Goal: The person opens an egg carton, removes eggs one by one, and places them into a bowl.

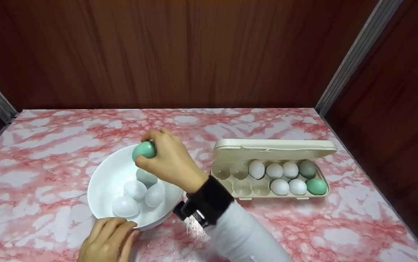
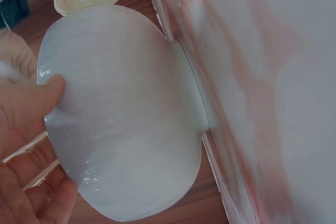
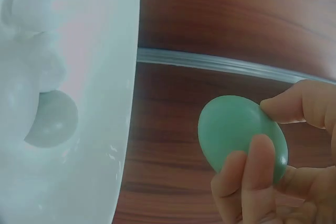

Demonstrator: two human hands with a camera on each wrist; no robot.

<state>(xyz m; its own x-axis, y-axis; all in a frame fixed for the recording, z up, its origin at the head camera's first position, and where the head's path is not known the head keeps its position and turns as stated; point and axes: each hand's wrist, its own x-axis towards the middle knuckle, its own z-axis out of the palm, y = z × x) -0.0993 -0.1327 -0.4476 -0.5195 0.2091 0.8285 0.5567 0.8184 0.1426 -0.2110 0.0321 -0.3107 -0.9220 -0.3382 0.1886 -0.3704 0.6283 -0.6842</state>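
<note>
My right hand (image 1: 172, 158) pinches a shiny green egg (image 1: 144, 149) between thumb and fingers, raised over the far side of a white bowl (image 1: 101, 182). Seen from the right wrist, the green egg (image 3: 228, 127) is beside the bowl's rim, apart from it. At the bowl's near edge my left hand (image 1: 105, 242) grips the rim. The left wrist view shows its thumb (image 2: 52, 87) against the bowl's outer wall (image 2: 126, 103). Inside the bowl lie several white eggs (image 1: 125, 206) and a grey-green egg (image 1: 146, 177), partly hidden by the right hand.
On the right stands a cream egg carton (image 1: 274, 144), lid raised, with several white eggs (image 1: 279, 187), a grey-green egg (image 1: 307, 169) and a green egg (image 1: 317, 186) in its cups. Dark wood panels (image 1: 165, 54) rise behind the pink marbled table (image 1: 49, 145).
</note>
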